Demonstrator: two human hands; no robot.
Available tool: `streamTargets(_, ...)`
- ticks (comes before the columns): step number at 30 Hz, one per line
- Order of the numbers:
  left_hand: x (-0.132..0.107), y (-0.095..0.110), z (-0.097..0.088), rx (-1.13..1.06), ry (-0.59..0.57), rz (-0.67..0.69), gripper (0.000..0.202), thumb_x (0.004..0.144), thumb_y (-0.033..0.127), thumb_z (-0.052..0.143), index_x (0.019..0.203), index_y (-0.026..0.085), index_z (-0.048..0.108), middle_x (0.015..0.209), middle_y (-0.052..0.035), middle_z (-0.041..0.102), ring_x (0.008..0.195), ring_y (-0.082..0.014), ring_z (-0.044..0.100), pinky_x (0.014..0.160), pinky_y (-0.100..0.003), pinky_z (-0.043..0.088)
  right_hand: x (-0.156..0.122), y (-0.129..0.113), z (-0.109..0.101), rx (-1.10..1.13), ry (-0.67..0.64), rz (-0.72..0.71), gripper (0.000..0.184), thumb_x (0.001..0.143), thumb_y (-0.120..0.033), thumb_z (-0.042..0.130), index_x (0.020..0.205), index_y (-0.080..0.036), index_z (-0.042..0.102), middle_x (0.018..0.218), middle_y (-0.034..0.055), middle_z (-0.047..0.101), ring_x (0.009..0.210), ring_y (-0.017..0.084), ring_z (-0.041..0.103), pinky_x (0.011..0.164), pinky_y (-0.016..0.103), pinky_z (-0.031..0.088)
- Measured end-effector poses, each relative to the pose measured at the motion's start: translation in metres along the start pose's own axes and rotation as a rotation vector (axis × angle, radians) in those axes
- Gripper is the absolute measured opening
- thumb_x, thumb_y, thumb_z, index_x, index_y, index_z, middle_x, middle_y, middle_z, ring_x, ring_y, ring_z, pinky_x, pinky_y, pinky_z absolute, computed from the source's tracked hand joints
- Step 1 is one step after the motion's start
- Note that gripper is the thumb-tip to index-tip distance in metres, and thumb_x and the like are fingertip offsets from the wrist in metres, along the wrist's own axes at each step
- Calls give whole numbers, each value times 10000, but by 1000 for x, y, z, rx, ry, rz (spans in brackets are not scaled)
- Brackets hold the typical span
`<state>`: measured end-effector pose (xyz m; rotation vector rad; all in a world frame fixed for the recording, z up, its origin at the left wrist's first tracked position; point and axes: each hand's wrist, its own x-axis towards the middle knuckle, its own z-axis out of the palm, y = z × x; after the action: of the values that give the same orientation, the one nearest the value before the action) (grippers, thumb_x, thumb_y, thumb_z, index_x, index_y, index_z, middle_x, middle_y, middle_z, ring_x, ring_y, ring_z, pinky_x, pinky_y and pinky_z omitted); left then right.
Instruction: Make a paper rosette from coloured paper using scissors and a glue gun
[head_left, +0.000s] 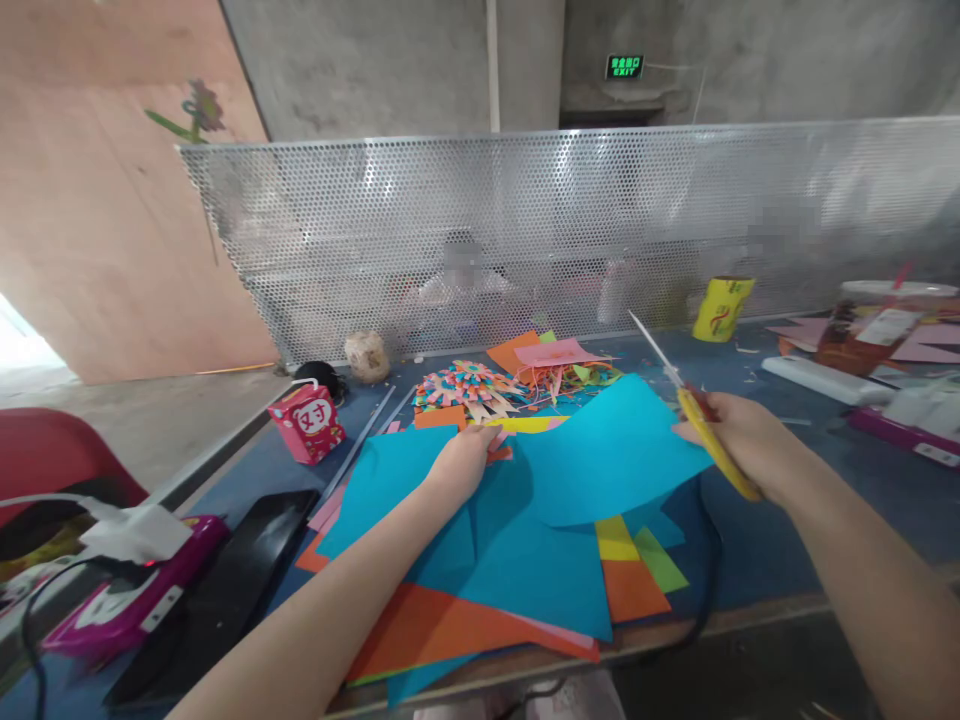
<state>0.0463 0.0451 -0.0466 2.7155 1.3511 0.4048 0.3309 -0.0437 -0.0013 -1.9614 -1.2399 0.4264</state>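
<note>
My right hand [742,440] grips a pair of yellow-handled scissors [709,440], blades pointing up and away to the left. Its fingers also meet the right corner of a curved, raised sheet of blue paper [607,450]. My left hand [465,462] is closed at the top edge of the blue sheets [525,560], near the raised sheet's left end. Its fingertips are partly hidden, with small pink and orange bits beside them. Under the blue sheets lie orange paper [427,625], yellow paper [616,538] and green paper [660,560].
Behind the sheets sit a multicoloured paper-strip cluster [469,385] and a heap of scraps [570,378]. A red drink carton [307,422], black phone-like slab [217,590] and purple power strip [135,600] stand left. A yellow can [722,308] and drink cup [870,330] stand right. A perforated metal screen [322,230] crosses behind; a person sits beyond.
</note>
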Motion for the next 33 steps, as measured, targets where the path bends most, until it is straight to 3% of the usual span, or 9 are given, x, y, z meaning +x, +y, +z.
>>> streamTargets(4, 0, 4, 2, 18, -10, 83, 327, 839, 205, 439, 1140, 170, 563, 1197, -102, 565, 1108, -216, 507, 945, -301, 390, 1, 6, -7, -25, 29, -13, 156, 619, -239, 598, 762, -197, 551, 595, 10, 584, 552, 177, 550, 495, 260, 366)
streamTargets(7, 4, 5, 6, 44, -2, 73, 336, 834, 263, 468, 1126, 128, 568, 1138, -129, 595, 1076, -239, 521, 951, -331, 378, -2, 7, -7, -38, 16, -28, 152, 616, -234, 603, 755, -195, 556, 557, -15, 559, 501, 153, 520, 475, 249, 352)
streamTargets(16, 14, -4, 15, 102, 33, -11, 311, 839, 94, 349, 1042, 120, 583, 991, -143, 625, 974, -231, 560, 855, -335, 421, -11, -1, 2, -48, -46, -38, 98, 608, -190, 598, 686, -185, 539, 488, -38, 503, 461, 142, 492, 449, 242, 326)
streamTargets(26, 13, -9, 3, 37, 73, -85, 228, 773, 65, 430, 874, 131, 624, 908, -100, 645, 864, -193, 595, 757, -254, 444, -13, -1, 9, -26, -119, -32, 154, 606, -192, 599, 752, -172, 554, 559, -6, 549, 524, 161, 520, 497, 255, 350)
streamTargets(33, 9, -15, -7, 29, 99, -78, 302, 806, 106, 382, 1006, 131, 608, 995, -103, 641, 952, -205, 577, 838, -286, 428, -11, 5, 16, 90, -126, 33, 192, 603, -184, 584, 789, -189, 537, 686, 26, 595, 646, 186, 549, 537, 260, 368)
